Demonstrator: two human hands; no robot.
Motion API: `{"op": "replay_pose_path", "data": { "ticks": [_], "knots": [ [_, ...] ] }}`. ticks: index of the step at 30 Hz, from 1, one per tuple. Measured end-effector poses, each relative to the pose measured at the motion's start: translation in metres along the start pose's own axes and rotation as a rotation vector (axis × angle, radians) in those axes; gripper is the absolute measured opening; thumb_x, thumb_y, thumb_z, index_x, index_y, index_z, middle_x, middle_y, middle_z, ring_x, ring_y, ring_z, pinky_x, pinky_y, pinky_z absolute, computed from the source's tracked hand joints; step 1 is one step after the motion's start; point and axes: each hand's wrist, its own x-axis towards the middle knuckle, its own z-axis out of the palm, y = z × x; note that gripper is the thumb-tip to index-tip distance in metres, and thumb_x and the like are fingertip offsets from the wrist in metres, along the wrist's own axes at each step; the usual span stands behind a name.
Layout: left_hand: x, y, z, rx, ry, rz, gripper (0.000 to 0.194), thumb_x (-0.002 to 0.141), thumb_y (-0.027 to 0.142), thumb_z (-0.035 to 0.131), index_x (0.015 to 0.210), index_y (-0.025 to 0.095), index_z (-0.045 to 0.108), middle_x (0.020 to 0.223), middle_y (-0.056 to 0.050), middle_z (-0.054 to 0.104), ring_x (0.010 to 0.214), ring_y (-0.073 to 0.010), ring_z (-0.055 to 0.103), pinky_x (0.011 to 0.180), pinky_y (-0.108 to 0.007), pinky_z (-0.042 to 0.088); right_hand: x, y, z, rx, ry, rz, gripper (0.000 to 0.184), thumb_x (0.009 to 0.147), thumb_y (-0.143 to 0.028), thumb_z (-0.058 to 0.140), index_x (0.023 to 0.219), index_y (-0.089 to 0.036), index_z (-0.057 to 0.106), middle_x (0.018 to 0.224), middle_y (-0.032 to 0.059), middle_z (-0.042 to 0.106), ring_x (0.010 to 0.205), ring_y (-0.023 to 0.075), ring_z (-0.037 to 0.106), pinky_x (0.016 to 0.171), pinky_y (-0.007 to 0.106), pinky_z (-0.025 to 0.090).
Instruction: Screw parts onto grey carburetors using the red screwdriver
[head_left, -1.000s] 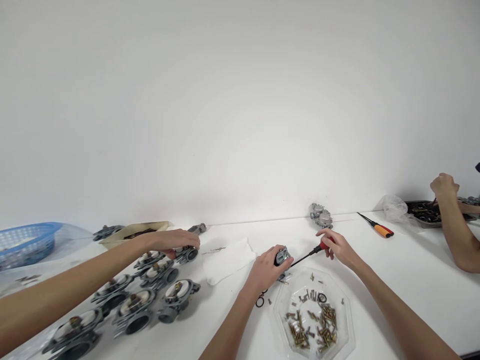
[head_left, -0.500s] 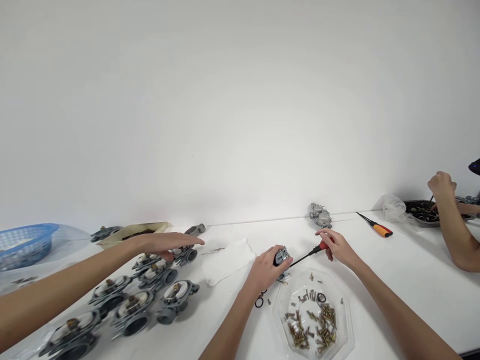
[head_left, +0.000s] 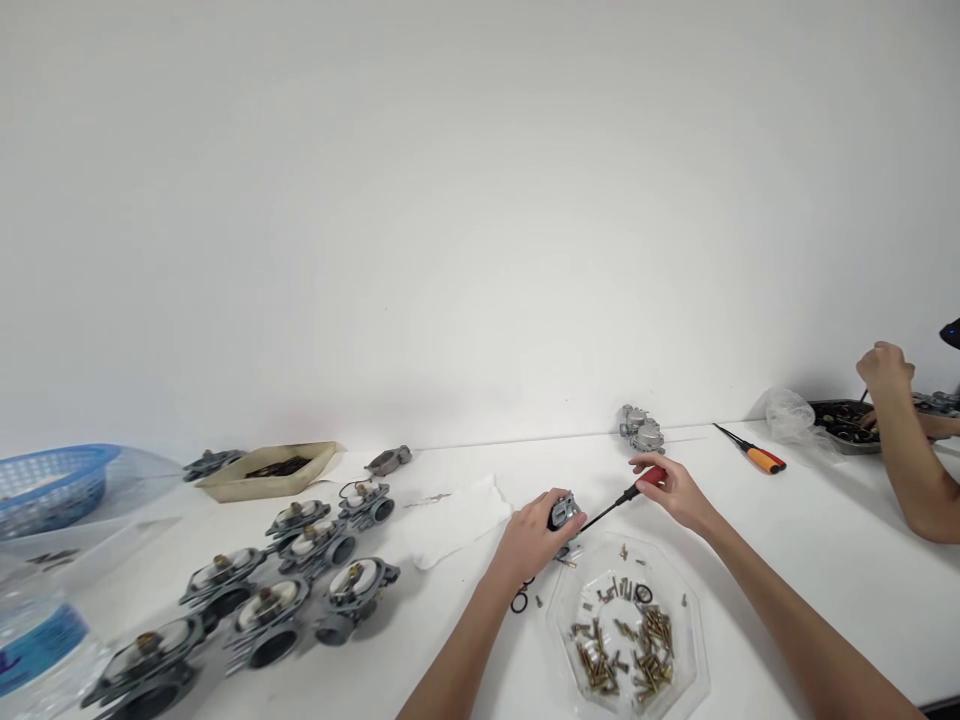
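My left hand [head_left: 534, 536] is closed around a small grey metal carburetor part [head_left: 564, 511], held just above the white table. My right hand [head_left: 669, 490] grips the red handle of a screwdriver [head_left: 628, 495] whose black shaft points left into that part. Directly below my hands sits a clear plastic tray [head_left: 679, 640] with several brass screws and small fittings. Two black O-rings [head_left: 520, 602] lie on the table beside my left wrist.
Several grey carburetor bodies [head_left: 300, 575] stand in rows at the left, near a white cloth [head_left: 456, 520], a beige tray [head_left: 264, 470] and a blue basket [head_left: 52, 480]. An orange-handled screwdriver [head_left: 754, 453] lies at the back right. Another person's hands [head_left: 886, 372] work over a dark tray [head_left: 847, 425].
Another person's arm that reached over the carburetor bodies from the left has withdrawn out of view. My hands have hardly moved; the screwdriver handle has lifted slightly.
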Motion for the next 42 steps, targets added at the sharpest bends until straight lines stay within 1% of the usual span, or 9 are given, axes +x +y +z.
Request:
{"op": "replay_pose_path", "data": {
  "ticks": [6, 10, 15, 19, 21, 25, 31, 36, 42],
  "knots": [
    [0.0, 0.0, -0.001, 0.003, -0.017, -0.004, 0.047, 0.09, 0.061, 0.046, 0.12, 0.028, 0.061, 0.117, -0.004, 0.07, 0.108, -0.0287, 0.064, 0.093, -0.038, 0.046, 0.0, -0.005, 0.0, 0.017, 0.007, 0.106, 0.038, 0.088, -0.052, 0.053, 0.104, -0.019, 0.061, 0.068, -0.0019, 0.058, 0.047, 0.0107, 0.044, 0.051, 0.027, 0.04],
    [0.0, 0.001, -0.001, 0.007, -0.014, -0.002, 0.047, 0.09, 0.061, 0.046, 0.12, 0.028, 0.061, 0.116, -0.004, 0.071, 0.107, -0.0284, 0.065, 0.093, -0.038, 0.047, 0.0, -0.002, -0.004, 0.079, -0.039, 0.088, 0.039, 0.083, -0.044, 0.06, 0.114, -0.021, 0.059, 0.091, 0.0038, 0.064, 0.056, 0.0114, 0.052, 0.055, 0.027, 0.042],
    [0.0, 0.001, -0.001, 0.009, -0.013, 0.004, 0.047, 0.09, 0.061, 0.045, 0.119, 0.028, 0.061, 0.115, -0.004, 0.071, 0.105, -0.028, 0.065, 0.093, -0.038, 0.047, 0.001, 0.001, -0.001, 0.031, 0.011, 0.217, 0.039, 0.088, -0.052, 0.052, 0.105, -0.019, 0.063, 0.076, 0.0006, 0.056, 0.049, 0.0095, 0.045, 0.045, 0.023, 0.031],
    [0.0, 0.001, -0.001, 0.009, -0.009, -0.001, 0.046, 0.091, 0.06, 0.045, 0.12, 0.028, 0.06, 0.115, -0.004, 0.07, 0.106, -0.0272, 0.064, 0.095, -0.039, 0.046, -0.001, -0.008, -0.003, 0.135, 0.023, 0.125, 0.041, 0.078, -0.04, 0.064, 0.116, -0.024, 0.061, 0.103, 0.0037, 0.056, 0.061, 0.0092, 0.052, 0.054, 0.024, 0.039],
    [0.0, 0.001, 0.0, 0.009, -0.005, 0.0, 0.046, 0.09, 0.061, 0.045, 0.119, 0.028, 0.061, 0.115, -0.004, 0.07, 0.106, -0.0275, 0.064, 0.096, -0.039, 0.046, 0.0, -0.01, -0.005, 0.204, -0.024, 0.168, 0.039, 0.08, -0.043, 0.061, 0.113, -0.023, 0.063, 0.106, 0.0058, 0.057, 0.059, 0.0085, 0.05, 0.049, 0.023, 0.036],
    [0.0, 0.0, 0.0, -0.004, 0.002, 0.003, 0.046, 0.089, 0.06, 0.047, 0.118, 0.028, 0.062, 0.114, -0.004, 0.071, 0.106, -0.0285, 0.064, 0.095, -0.039, 0.046, 0.002, -0.006, -0.004, 0.154, -0.041, 0.301, 0.043, 0.085, -0.057, 0.052, 0.098, -0.018, 0.064, 0.079, 0.0026, 0.059, 0.044, 0.0059, 0.034, 0.04, 0.021, 0.019],
    [0.0, -0.001, 0.001, -0.018, 0.008, 0.0, 0.045, 0.089, 0.06, 0.048, 0.118, 0.029, 0.062, 0.115, -0.003, 0.071, 0.106, -0.028, 0.065, 0.094, -0.038, 0.046, 0.0, -0.008, -0.001, 0.132, -0.007, 0.143, 0.043, 0.073, -0.042, 0.07, 0.109, -0.021, 0.062, 0.102, 0.0056, 0.061, 0.055, 0.0071, 0.046, 0.054, 0.026, 0.041],
    [0.0, 0.001, -0.001, -0.019, 0.005, -0.006, 0.045, 0.089, 0.06, 0.048, 0.119, 0.028, 0.062, 0.114, -0.003, 0.071, 0.105, -0.0281, 0.065, 0.094, -0.038, 0.046, 0.0, -0.011, 0.004, 0.144, 0.012, 0.2, 0.04, 0.08, -0.054, 0.062, 0.098, -0.019, 0.06, 0.074, -0.0008, 0.057, 0.045, 0.0071, 0.038, 0.045, 0.025, 0.03],
    [0.0, 0.002, -0.001, -0.009, -0.007, -0.011, 0.046, 0.09, 0.06, 0.047, 0.119, 0.028, 0.061, 0.117, -0.004, 0.07, 0.107, -0.0294, 0.064, 0.095, -0.04, 0.045, -0.001, -0.01, 0.011, 0.177, 0.105, 0.179, 0.033, 0.076, -0.047, 0.069, 0.093, -0.02, 0.059, 0.063, -0.0047, 0.054, 0.048, 0.0107, 0.046, 0.05, 0.027, 0.039]
  ]
}}
